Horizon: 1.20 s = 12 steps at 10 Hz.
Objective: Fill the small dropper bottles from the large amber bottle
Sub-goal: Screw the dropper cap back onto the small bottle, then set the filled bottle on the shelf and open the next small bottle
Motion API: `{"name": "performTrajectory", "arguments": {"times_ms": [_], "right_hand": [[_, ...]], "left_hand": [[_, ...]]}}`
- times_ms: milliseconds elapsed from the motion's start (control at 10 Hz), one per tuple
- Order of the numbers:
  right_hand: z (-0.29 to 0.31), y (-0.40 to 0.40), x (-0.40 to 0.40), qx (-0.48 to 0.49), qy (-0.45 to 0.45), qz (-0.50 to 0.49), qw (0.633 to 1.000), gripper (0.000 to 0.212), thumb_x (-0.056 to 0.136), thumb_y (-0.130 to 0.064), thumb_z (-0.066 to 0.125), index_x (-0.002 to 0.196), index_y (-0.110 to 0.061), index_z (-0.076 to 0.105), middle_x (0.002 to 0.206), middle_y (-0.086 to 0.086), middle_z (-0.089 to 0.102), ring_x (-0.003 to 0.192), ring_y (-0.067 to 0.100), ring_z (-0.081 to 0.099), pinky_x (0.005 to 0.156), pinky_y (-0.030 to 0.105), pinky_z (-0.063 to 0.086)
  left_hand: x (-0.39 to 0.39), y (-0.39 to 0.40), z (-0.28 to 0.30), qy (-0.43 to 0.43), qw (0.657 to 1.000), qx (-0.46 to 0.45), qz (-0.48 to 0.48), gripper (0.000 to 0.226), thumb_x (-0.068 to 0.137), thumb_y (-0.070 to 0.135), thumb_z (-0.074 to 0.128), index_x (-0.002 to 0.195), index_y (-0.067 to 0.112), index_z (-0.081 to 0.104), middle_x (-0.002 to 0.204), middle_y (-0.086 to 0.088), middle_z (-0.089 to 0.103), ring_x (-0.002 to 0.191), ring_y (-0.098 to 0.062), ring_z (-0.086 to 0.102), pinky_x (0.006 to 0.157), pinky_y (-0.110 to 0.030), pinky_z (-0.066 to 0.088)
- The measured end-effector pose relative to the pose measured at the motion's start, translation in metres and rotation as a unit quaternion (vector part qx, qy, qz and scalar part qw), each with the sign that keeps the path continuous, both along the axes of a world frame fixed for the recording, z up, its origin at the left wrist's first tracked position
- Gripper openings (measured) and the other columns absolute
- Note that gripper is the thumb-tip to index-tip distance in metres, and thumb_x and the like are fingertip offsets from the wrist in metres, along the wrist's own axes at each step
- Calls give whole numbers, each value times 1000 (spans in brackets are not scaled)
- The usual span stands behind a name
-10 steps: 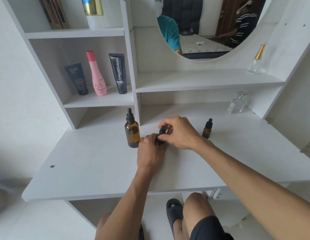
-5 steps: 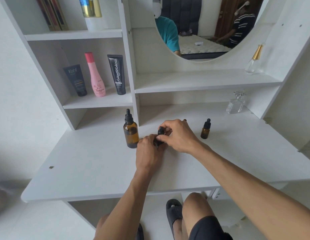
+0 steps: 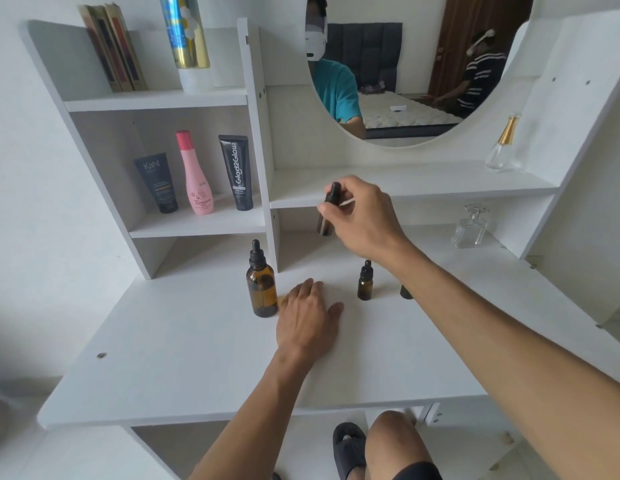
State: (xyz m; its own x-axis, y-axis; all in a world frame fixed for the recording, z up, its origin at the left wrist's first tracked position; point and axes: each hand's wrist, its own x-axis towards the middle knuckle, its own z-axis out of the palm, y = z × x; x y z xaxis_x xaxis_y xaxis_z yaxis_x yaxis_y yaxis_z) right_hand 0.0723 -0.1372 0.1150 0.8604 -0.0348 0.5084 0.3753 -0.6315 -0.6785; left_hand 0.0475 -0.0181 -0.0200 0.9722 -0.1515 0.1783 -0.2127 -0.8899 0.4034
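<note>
Since your two hands parted: your right hand (image 3: 362, 216) has lifted one small dropper bottle (image 3: 326, 213) off the desk, where a moment ago both hands worked it together.
Right fingers: closed around that bottle, thumb and fingertips pinching near its black cap, body hanging tilted below them.
Left fingers: your left hand (image 3: 308, 317) lies flat and spread on the white desk (image 3: 184, 358), holding nothing.
Just left of your left fingers: the large amber bottle (image 3: 261, 284), upright, black dropper cap still on, practically touching your index finger.
Below your right fingers: a second small dropper bottle (image 3: 365, 281) standing capped on the desk.
Meaning for the task: likely this small one is finished or being moved aside; the big bottle remains shut, so no filling is under way.
Hidden: a third small bottle (image 3: 406, 292) shows only a dark sliver beside your right forearm.
Hard to make out: the liquid level in any bottle, and whether the lifted bottle's cap is screwed tight.
</note>
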Motion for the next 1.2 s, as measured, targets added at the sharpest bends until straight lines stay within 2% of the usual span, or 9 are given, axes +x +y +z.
{"name": "performTrajectory", "arguments": {"times_ms": [100,200,300,400,700,900,1000,1100,1200], "right_hand": [[24,8,24,21,-40,-14,999,23,92,-24,67,112,-13,64,98,0,69,85,13,65,72,16,45],[35,16,47,15,-48,-18,999,24,92,-23,67,113,-11,65,98,1,70,88,15,63,70,14,42],[33,26,65,0,-38,-9,999,25,91,-21,68,114,-10,66,94,1,68,89,20,65,77,23,49],[29,34,77,-15,-35,-1,999,26,91,-21,69,113,-8,66,93,3,68,91,25,65,83,34,53],[26,52,94,-30,-16,9,999,32,92,-20,69,122,-8,64,110,10,71,101,27,65,85,28,49],[23,53,97,-21,-8,1,1000,28,93,-21,68,117,-8,65,109,11,72,101,28,65,81,25,47],[22,52,98,-28,-2,-2,1000,33,92,-26,69,119,-8,64,109,9,71,102,28,65,84,27,48],[24,47,94,-11,8,-6,1000,53,89,-35,69,133,-11,55,120,6,66,106,24,65,94,32,52],[28,32,79,27,-36,-35,998,47,89,-31,71,129,-11,56,117,5,64,92,12,63,86,18,50]], "left_hand": [[8,-2,-2,38,998,50,-13,66,102,49,31,153,9,23,162,-5,21,150,-22,13,122,-40,11],[11,-3,-6,59,995,78,-17,69,103,50,21,156,9,11,165,-4,8,152,-20,1,123,-41,2],[10,-4,-7,64,995,80,-18,69,103,50,18,157,9,6,165,-4,2,152,-19,-4,123,-41,-1],[9,-3,-8,59,994,87,-15,68,103,50,16,157,9,4,165,-4,1,152,-19,-5,123,-41,-2],[8,-4,-9,64,994,85,-18,69,103,50,15,157,9,3,165,-4,-1,152,-19,-6,123,-41,-3],[7,-3,-8,60,995,80,-18,69,103,50,16,157,9,4,165,-4,1,152,-19,-5,123,-41,-3],[8,-3,-9,54,995,79,-17,68,103,50,16,157,9,6,165,-4,2,152,-19,-4,123,-40,-3],[8,-2,-9,55,995,81,-17,69,103,50,16,157,9,6,165,-4,2,152,-19,-4,123,-40,-3],[8,-2,-9,54,995,82,-18,69,102,50,16,157,10,6,165,-4,3,152,-19,-3,123,-40,-2]]}}
